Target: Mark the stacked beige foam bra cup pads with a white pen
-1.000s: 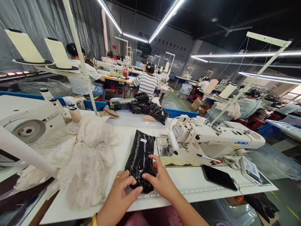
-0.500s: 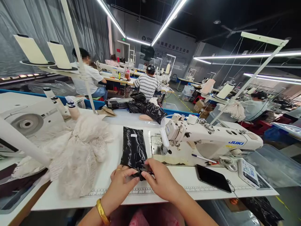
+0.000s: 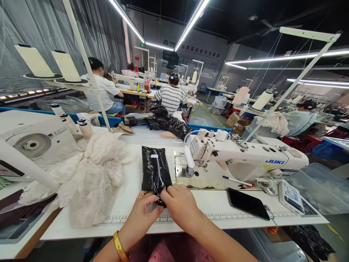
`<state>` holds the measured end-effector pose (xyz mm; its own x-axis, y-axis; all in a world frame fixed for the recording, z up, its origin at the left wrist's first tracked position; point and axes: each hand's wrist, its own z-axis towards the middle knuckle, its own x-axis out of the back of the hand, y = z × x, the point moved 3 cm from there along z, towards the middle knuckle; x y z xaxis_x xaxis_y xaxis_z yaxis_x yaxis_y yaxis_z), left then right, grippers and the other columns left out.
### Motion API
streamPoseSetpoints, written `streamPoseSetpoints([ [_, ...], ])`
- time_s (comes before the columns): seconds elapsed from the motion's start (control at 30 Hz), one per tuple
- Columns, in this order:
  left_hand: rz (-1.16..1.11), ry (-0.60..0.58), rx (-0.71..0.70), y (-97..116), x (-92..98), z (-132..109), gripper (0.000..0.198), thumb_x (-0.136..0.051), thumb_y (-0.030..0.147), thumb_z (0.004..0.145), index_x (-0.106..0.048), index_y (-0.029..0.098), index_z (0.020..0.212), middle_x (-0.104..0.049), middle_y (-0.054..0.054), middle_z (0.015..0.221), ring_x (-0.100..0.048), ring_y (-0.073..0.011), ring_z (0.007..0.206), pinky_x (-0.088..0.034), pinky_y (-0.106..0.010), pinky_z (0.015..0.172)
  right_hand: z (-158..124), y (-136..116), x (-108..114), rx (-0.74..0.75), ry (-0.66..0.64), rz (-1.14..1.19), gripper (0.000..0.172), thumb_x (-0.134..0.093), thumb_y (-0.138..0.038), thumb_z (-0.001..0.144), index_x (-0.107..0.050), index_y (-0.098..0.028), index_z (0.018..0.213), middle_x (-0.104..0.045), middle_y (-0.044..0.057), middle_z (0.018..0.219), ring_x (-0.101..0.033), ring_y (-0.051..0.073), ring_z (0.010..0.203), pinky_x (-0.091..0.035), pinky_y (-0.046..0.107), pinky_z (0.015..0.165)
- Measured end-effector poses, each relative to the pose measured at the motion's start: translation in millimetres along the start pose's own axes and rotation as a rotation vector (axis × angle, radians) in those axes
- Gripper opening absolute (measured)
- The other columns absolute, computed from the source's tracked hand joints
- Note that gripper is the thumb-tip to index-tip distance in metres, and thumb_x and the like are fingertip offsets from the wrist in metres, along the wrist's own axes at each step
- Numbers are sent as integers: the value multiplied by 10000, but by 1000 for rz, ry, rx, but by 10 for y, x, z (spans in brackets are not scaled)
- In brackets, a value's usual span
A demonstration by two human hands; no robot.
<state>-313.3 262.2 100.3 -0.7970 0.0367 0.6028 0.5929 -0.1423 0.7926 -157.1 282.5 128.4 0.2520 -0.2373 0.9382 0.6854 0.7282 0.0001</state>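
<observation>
A flat, glossy black plastic bag (image 3: 155, 169) with a small white label lies on the white sewing table in front of me. Its near end is gathered to a narrow end between my hands. My left hand (image 3: 145, 211), with a ring and a gold bangle at the wrist, is closed on that end with thumb and fingers pinched. My right hand (image 3: 182, 204) is closed against the same end from the other side, its fingers curled over the plastic. What lies beneath the right fingers is hidden.
A white sewing machine (image 3: 245, 156) stands right of the bag, with a phone (image 3: 247, 203) and a pen (image 3: 237, 181) near it. Cream lace fabric (image 3: 92, 182) is heaped at left. Black plastic bundles (image 3: 171, 122) lie behind. A ruler strip (image 3: 218, 217) runs along the front edge.
My right hand has turned over and curled its fingers down on the bag's near end. The dark shape by its fingertips no longer shows. The left hand keeps its pinch.
</observation>
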Motion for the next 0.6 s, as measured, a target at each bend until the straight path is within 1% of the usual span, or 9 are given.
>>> streamPoseSetpoints([
  [0.1,43,-30,-65,-20,-61,-132,182,-654,319,862,-834,309,892,-744,-80,1277,-572,-376,1328,-466,-604,1123,-57,25,-5,9,10,21,105,-639,-149,980,-604,-232,924,-681,14,855,-608,210,829,-387,332,730],
  [0.17,128,-91,-206,-11,-38,-276,228,-705,310,857,-835,382,1030,-637,-47,1504,-509,-398,1438,-386,-666,1190,-179,171,7,-43,49,40,108,-568,-198,1039,-602,-231,942,-676,11,862,-619,198,810,-413,317,719],
  [0.23,172,-116,-337,16,119,-378,323,-699,338,907,-776,437,1205,-605,-16,1544,-593,-340,1382,-431,-586,1195,-353,426,21,-146,140,51,107,-518,-240,1072,-608,-221,1018,-685,23,889,-640,195,799,-452,302,707],
  [0.3,130,-61,-340,51,433,-329,313,-630,422,984,-732,435,1280,-706,12,1422,-703,-242,1230,-542,-397,1105,-527,697,26,-211,212,17,160,-479,-257,1084,-613,-206,1012,-681,43,842,-643,213,734,-463,310,647],
  [0.33,102,-24,-291,72,622,-230,299,-605,483,998,-742,418,1255,-751,22,1340,-723,-220,1184,-564,-338,1060,-594,806,32,-229,249,-7,192,-464,-273,1087,-624,-202,1006,-679,58,825,-643,232,718,-470,326,635],
  [0.4,122,34,-211,137,978,100,331,-568,558,999,-773,367,1176,-794,14,1218,-731,-226,1143,-573,-319,1015,-657,905,49,-229,336,-53,198,-480,-293,1078,-649,-194,1104,-709,120,933,-672,283,812,-511,379,673],
  [0.47,142,149,-144,201,1239,558,413,-541,596,984,-773,296,1145,-770,-23,1266,-688,-265,1208,-548,-365,1051,-609,793,30,-139,425,-28,223,-537,-242,1047,-635,-203,1243,-721,150,1078,-687,300,947,-551,417,759],
  [0.53,165,198,-111,233,1306,1053,387,-531,495,1011,-730,246,1230,-707,-64,1380,-609,-274,1319,-466,-424,1157,-469,506,-91,36,463,94,323,-592,-146,989,-615,-217,1303,-733,119,1101,-693,254,961,-571,383,818],
  [0.6,185,189,-66,209,1215,1487,324,-589,397,1017,-708,195,1239,-672,-105,1415,-552,-274,1382,-369,-486,1234,-299,184,-329,155,464,204,351,-679,-186,928,-632,-220,1274,-757,92,1056,-703,230,883,-587,334,761],
])
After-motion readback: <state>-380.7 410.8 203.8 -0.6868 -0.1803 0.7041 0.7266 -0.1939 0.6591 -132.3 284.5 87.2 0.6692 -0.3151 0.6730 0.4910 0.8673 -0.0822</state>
